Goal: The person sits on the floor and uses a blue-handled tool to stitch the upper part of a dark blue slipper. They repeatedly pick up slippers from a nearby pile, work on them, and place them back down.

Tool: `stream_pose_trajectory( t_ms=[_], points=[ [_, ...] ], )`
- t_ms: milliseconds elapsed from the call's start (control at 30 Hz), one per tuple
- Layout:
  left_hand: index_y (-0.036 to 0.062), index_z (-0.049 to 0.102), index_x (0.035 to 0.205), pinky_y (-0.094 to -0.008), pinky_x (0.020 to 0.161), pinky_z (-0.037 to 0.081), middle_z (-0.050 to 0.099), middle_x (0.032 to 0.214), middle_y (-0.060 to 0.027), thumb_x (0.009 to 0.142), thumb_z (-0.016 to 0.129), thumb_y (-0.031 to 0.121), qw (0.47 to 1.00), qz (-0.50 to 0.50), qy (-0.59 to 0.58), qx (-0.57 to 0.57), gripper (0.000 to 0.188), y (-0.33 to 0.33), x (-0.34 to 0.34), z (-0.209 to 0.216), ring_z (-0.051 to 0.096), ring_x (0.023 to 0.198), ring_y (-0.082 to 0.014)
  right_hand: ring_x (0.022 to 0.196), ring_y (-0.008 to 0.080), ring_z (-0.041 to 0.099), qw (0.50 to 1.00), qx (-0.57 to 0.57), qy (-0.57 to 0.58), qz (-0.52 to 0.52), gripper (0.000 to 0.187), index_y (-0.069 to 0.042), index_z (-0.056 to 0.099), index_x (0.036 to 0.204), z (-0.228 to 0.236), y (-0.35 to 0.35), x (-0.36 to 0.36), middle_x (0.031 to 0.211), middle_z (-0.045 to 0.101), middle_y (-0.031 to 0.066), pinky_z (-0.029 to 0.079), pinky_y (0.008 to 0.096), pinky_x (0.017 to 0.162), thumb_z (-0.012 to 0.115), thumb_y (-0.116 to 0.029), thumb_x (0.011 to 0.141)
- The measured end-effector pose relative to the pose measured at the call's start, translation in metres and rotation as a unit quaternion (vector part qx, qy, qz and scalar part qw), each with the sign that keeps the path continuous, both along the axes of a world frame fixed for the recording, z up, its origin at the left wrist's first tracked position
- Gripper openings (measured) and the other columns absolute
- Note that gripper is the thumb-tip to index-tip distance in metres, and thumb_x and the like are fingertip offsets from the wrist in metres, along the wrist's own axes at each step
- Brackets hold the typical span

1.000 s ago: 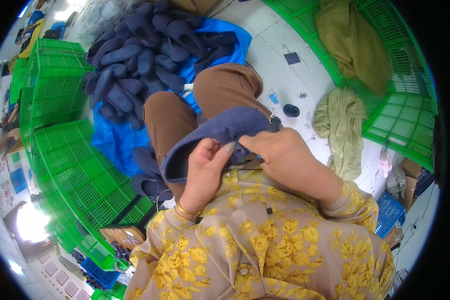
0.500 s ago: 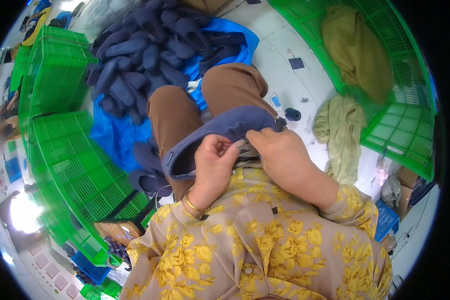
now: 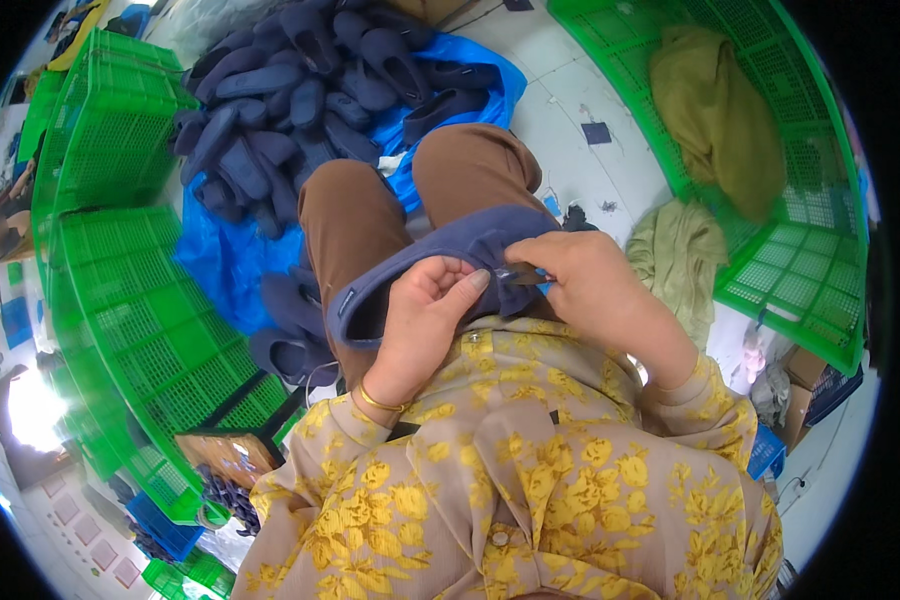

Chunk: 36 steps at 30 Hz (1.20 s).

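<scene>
The fingers of the left hand (image 3: 425, 315) are pinched, thumb tip against forefinger, on the gathered trim of a navy slipper (image 3: 460, 240), while those of the right hand (image 3: 605, 290) are curled round small metal snips (image 3: 522, 273) whose tip meets the same trim. The slipper lies across the lap, over the brown trousers (image 3: 355, 205), its opening at the lap's left edge and its other end at the right edge. Just beyond the right hand, a dark thread cone (image 3: 576, 218), partly hidden, stands on the tiled floor (image 3: 560, 110). Left of the lap, a few loose slippers (image 3: 292, 352) rest by the near edge of a blue plastic sheet (image 3: 225, 265); past the knees, a heap of navy slippers (image 3: 310, 105) covers much of that sheet. Green plastic crates (image 3: 135, 300) line the left side. To the right, a pale green cloth (image 3: 682, 255) lies crumpled on the floor along the inner edge of another green crate (image 3: 790, 270), which holds an olive cloth (image 3: 715, 120). A dark square scrap (image 3: 596, 133) lies farther out.
</scene>
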<state>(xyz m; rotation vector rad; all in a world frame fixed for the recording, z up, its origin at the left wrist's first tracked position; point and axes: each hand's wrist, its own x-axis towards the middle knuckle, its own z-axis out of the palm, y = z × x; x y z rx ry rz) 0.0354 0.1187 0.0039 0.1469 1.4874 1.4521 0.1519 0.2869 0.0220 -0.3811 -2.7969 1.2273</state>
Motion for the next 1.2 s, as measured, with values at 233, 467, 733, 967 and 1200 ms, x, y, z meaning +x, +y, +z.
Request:
stream_pose_trajectory(
  t_ms=[233,467,733,967,1200],
  points=[
    [0.0006,0.062,0.094,-0.018,0.064,0.04,0.059,0.076,0.0022,0.094,0.065,0.014,0.999,-0.024,-0.045,0.013,0.013,0.002,-0.006,0.0,0.05,0.069,-0.0031,0.086,0.0379,0.064,0.998,-0.055,-0.008,0.041,0.036,-0.007,0.068,0.103,-0.001,0.018,-0.004,0.093,0.068,0.0174,0.051,0.0446,0.075,0.055,0.006,0.071],
    [0.0009,0.065,0.091,-0.018,0.063,0.039,0.058,0.075,0.0039,0.095,0.063,0.014,0.996,-0.03,-0.078,0.026,0.014,0.005,-0.007,0.002,0.048,0.067,-0.0027,0.088,0.0373,0.065,0.994,-0.089,-0.019,0.058,0.035,-0.006,0.069,0.103,-0.003,0.024,-0.006,0.095,0.068,0.0182,0.052,0.041,0.076,0.054,0.007,0.073],
    [-0.0003,0.066,0.091,-0.0177,0.06,0.04,0.06,0.076,0.0049,0.096,0.061,0.012,0.993,-0.046,-0.103,0.037,0.014,0.005,-0.009,-0.004,0.049,0.066,-0.0015,0.091,0.0337,0.067,0.986,-0.14,-0.05,0.079,0.038,-0.005,0.068,0.106,-0.004,0.037,-0.008,0.097,0.069,0.0179,0.052,0.0352,0.08,0.053,0.01,0.074],
    [-0.0005,0.066,0.091,-0.0181,0.062,0.043,0.063,0.078,0.0028,0.096,0.061,0.011,0.989,-0.03,-0.135,0.047,0.013,0.006,-0.011,-0.004,0.053,0.067,-0.0024,0.092,0.0283,0.07,0.985,-0.131,-0.066,0.092,0.037,-0.001,0.067,0.105,-0.002,0.04,-0.012,0.098,0.071,0.0169,0.053,0.0314,0.082,0.055,0.013,0.073],
    [0.0016,0.067,0.09,-0.0181,0.064,0.042,0.063,0.077,0.0023,0.094,0.064,0.011,0.99,-0.021,-0.134,0.04,0.011,0.002,-0.012,-0.01,0.053,0.069,-0.004,0.084,0.0282,0.069,0.985,-0.136,-0.055,0.087,0.028,0.0,0.067,0.104,-0.001,0.039,-0.01,0.094,0.07,0.0172,0.052,0.0303,0.077,0.059,0.008,0.079]
  ],
)
